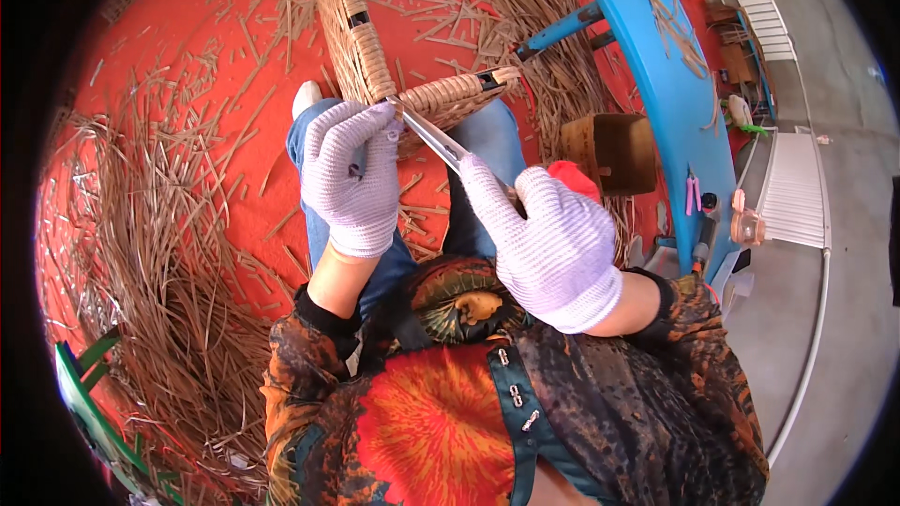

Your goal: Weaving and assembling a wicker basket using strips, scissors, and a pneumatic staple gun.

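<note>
Both my hands wear white knitted gloves. My left hand is closed on the rim of a woven rattan frame that rests across my knees. My right hand grips a red-handled knife; its metal blade points up-left and meets the woven rim right beside my left fingers. The knife handle is mostly hidden inside my glove, with only a red end showing. I sit with blue jeans under the frame.
Loose rattan strips and cuttings litter the red floor mat all around, thick on the left and at the top. A blue bench with small tools stands on the right, a wooden block beside it. Grey floor lies further right.
</note>
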A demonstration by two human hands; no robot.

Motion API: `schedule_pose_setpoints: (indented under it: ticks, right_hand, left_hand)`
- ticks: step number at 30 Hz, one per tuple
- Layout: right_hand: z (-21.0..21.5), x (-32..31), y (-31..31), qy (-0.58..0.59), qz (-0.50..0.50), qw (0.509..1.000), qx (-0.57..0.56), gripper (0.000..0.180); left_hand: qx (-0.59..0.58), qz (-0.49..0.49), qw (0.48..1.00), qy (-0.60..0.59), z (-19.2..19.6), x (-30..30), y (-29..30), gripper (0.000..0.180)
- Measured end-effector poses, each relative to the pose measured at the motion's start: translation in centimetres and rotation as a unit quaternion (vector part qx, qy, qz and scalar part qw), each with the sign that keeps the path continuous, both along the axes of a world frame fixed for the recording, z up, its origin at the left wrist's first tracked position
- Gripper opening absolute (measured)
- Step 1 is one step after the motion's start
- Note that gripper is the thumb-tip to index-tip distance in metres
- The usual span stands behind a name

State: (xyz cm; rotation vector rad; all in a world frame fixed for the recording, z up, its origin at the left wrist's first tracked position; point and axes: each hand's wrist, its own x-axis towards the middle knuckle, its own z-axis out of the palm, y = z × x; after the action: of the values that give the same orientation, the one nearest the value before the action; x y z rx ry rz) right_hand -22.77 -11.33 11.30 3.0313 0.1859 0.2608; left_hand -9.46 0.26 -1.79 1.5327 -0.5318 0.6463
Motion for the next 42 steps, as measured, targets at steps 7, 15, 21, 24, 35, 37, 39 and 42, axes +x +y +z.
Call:
schedule_pose_setpoints:
  ticks: [7, 15, 21, 24, 35, 37, 39, 42]
  right_hand:
    - [0.1, 0.6, -0.8, -0.013, -0.024, 1.0, -0.001, 0.046]
    - [3.6, 1.7, -1.1, 0.05, -0.006, 0.996, -0.074, 0.046]
    - [4.3, 2.4, -0.4, 0.089, -0.005, 0.994, -0.066, 0.046]
    - [2.9, 2.1, -1.2, 0.051, 0.008, 0.998, -0.031, 0.047]
    - [1.8, 2.5, -0.3, 0.035, -0.021, 0.999, 0.009, 0.057]
    - [3.2, 3.2, -0.7, 0.05, -0.005, 0.998, -0.034, 0.052]
    - [3.4, 3.9, -1.6, 0.035, 0.023, 0.999, -0.03, 0.047]
    - [5.0, 5.4, -2.0, 0.071, 0.016, 0.996, -0.041, 0.04]
  left_hand:
    - [0.026, -0.12, 0.973, 0.197, -0.4, 0.4, 0.5, 0.022]
    - [0.0, -0.105, 0.994, 0.039, 1.9, 8.6, 0.5, 0.024]
    - [0.261, -0.208, 0.917, -0.22, 3.1, 14.5, -1.9, 0.034]
    - [0.201, -0.246, 0.929, -0.191, 2.8, 14.5, -2.5, 0.035]
    - [0.14, -0.239, 0.94, -0.202, 1.8, 14.4, -3.5, 0.035]
    - [0.141, -0.233, 0.938, -0.215, 1.7, 14.4, -3.7, 0.034]
    - [0.15, -0.229, 0.939, -0.207, 1.8, 14.2, -3.5, 0.033]
    - [0.16, -0.231, 0.945, -0.167, 1.2, 14.1, -3.0, 0.034]
